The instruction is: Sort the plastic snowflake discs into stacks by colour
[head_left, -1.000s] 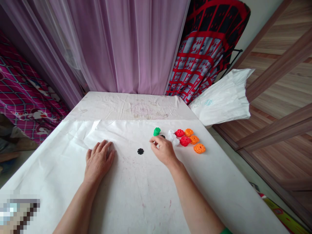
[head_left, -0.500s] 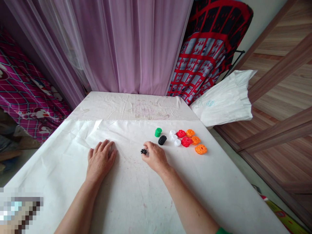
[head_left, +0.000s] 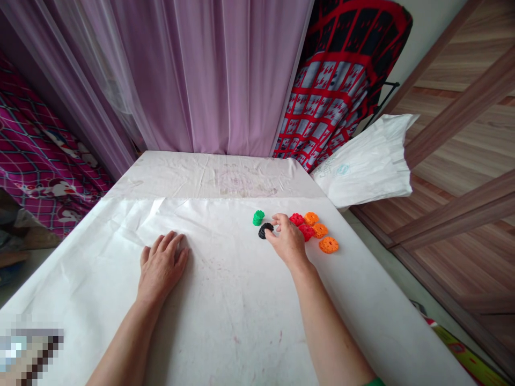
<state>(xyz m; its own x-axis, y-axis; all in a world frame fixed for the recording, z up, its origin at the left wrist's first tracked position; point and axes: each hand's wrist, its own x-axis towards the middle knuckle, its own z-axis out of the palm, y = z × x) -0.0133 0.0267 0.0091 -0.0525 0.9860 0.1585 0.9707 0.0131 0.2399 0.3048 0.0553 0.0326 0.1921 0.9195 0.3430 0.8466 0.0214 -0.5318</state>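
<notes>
Left of the black stack (head_left: 264,232) on the tablecloth (head_left: 229,327), the left hand (head_left: 161,265) lies flat, fingers loosely spread. At the stack's right edge, the right hand (head_left: 288,241) curves narrowly; whether gripping, I cannot tell. Beyond, rightward, a white bag (head_left: 374,166) bears unreadable print (head_left: 343,169).

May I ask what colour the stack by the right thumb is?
The stack is black; head view.
</notes>
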